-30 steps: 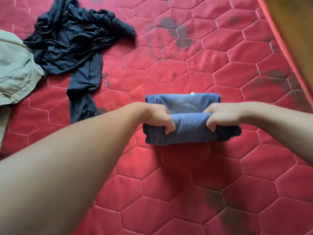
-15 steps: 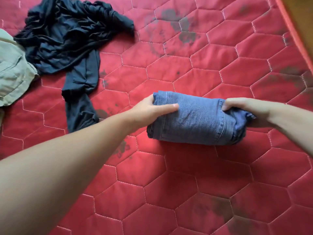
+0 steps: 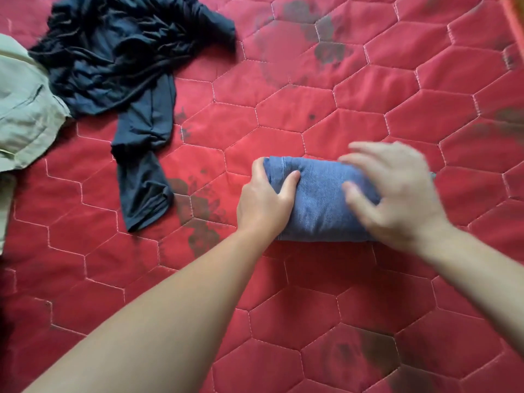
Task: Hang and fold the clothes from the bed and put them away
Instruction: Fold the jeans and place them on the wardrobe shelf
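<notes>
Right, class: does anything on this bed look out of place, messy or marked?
Yes. The dark top lies crumpled at the upper left, unfolded, beside a beige garment. Dark stains blotch the red mattress in several spots. The jeans alone are neatly rolled, left hand gripping them.

No writing, label, brand or number can be read anywhere here, neither on the clothes nor on the bed.

Red quilted mattress (image 3: 368, 89) with hexagon stitching, dark blotchy stains, orange piped edge (image 3: 514, 21) at top right
</notes>
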A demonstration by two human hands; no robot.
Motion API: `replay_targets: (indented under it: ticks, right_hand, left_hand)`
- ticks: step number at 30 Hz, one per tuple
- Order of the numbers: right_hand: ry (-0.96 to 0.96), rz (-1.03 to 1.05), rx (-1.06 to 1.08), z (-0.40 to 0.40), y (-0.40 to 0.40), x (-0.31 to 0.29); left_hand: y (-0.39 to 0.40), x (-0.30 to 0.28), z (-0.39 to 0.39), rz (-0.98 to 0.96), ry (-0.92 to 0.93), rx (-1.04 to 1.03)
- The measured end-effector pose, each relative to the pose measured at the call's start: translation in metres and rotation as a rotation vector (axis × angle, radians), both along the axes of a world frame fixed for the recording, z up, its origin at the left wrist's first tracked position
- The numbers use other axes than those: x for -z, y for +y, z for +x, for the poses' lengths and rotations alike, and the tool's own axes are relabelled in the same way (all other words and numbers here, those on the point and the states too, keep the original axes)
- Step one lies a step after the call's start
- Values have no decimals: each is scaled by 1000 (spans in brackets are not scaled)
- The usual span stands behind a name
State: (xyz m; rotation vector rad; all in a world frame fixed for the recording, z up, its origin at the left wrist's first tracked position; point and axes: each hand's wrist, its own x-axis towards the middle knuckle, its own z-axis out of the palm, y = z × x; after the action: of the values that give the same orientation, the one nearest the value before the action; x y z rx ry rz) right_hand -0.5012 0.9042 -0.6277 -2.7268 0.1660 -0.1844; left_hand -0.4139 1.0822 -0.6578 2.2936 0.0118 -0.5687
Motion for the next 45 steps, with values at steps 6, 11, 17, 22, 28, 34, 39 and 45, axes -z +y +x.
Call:
replay_targets:
  ticks: [6, 11, 17, 22, 28, 34, 39, 45]
  right_hand:
    - [268, -120, -35, -7, 2, 32]
    - [281, -167, -47, 0, 5, 35]
    - [167, -72, -70, 3, -2, 45]
    - [63, -18, -176, 4, -20, 62]
    - [109, -30, -236, -3, -43, 70]
    - [179, 105, 285, -35, -42, 70]
    - [80, 647, 943, -54, 12, 57]
    - [20, 973, 1216, -71, 61, 49]
  left_hand:
    - [2, 1, -7, 241, -410, 186]
    - [-12, 1, -1, 245, -697, 757]
    - [-13, 8, -7, 407, -405, 729]
    - [-8, 33, -2, 217, -599, 686]
    - [-9, 35, -1, 188, -619, 682]
    - [-18, 10, 8, 411, -306, 718]
    - [-11, -7, 9, 560, 104, 741]
    - [40, -17, -50, 341, 371, 554]
